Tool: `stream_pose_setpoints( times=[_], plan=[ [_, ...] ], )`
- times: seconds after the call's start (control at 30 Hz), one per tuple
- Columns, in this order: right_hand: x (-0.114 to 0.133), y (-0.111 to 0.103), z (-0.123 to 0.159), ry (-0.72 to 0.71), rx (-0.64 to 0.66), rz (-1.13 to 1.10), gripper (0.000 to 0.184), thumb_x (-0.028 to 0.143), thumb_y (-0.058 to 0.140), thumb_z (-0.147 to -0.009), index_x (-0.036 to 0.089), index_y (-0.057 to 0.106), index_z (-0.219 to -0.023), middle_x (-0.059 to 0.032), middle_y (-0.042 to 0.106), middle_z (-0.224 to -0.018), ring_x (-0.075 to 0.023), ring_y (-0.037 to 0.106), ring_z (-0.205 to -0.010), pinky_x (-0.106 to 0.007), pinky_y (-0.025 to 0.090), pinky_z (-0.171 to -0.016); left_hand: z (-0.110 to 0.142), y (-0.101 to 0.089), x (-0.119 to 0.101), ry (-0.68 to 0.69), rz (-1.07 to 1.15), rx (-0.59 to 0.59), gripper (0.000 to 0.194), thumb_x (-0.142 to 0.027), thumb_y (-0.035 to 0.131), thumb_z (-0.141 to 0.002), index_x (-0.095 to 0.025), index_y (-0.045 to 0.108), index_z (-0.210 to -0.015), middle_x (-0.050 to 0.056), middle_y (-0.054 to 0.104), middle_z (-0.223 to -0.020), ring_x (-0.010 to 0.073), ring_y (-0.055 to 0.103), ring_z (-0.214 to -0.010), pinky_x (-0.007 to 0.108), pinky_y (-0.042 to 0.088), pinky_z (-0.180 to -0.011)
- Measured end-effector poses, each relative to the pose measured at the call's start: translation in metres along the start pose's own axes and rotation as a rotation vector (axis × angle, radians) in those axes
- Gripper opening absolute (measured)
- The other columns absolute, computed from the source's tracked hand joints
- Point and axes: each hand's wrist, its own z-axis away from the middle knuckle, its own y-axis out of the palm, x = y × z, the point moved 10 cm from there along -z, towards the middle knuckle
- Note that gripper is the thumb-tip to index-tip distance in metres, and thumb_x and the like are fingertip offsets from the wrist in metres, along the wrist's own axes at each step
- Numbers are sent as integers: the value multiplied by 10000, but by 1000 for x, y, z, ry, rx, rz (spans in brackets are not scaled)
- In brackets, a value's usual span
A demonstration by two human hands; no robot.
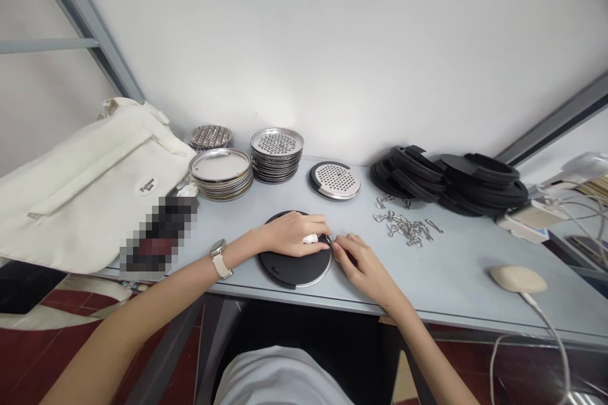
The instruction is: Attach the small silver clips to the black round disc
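Observation:
A round black disc with a metal rim [289, 266] lies flat near the table's front edge. My left hand [297, 232] rests over its far right part, fingers curled and thumb bent in toward the rim. Something small and white [310, 238] shows at those fingers; I cannot tell whether it is held or worn. At the disc's right edge, my right hand [356, 259] is closed, its fingertips meeting those of the left. A bit of bright metal [329, 238] shows between the hands, mostly hidden. Several loose wire clips [408, 228] lie to the right.
Behind are stacked metal grater discs [277, 155], plain metal discs [221, 177] and one perforated disc in a black holder [336, 180]. Black plastic parts [479, 183] are piled at right, near a corded cream device [517, 279]. A white bag [95, 190] lies left.

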Motion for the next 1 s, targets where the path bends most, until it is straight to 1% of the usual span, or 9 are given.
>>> stream_pose_setpoints(
  times=[0.2, 0.53, 0.8, 1.0],
  plan=[
    [-1, 0, 0, 2, -3, -2, 301, 288, 294, -961, 211, 382, -684, 3, 482, -661, -167, 440, -698, -309, 357, -698, 0, -1, -1, 2, -9, 2, 239, -304, 483, -886, -179, 567, -1071, 33, 591, -955, 124, 576, -793, 216, 411, -669],
    [-1, 0, 0, 0, -1, 4, 300, 288, 296, -959, 214, 394, -685, 0, 497, -665, -165, 443, -693, -317, 371, -693, 1, -1, -1, -9, -27, 4, 243, -318, 476, -883, -194, 562, -1074, 31, 581, -956, 124, 583, -769, 222, 420, -676],
    [1, -2, 0, 1, -14, 4, 315, 305, 289, -958, 216, 398, -676, -4, 510, -655, -171, 457, -687, -332, 383, -699, 1, -1, 0, -5, -10, 1, 250, -335, 460, -893, -191, 562, -1069, 37, 583, -951, 133, 587, -788, 223, 425, -679],
    [-2, -2, 0, 4, -35, -16, 301, 302, 304, -955, 216, 393, -680, 1, 506, -667, -166, 463, -691, -315, 378, -683, 1, 0, 0, -8, -30, -7, 249, -355, 465, -888, -189, 564, -1044, 38, 580, -931, 134, 583, -767, 224, 417, -648]
  ],
)
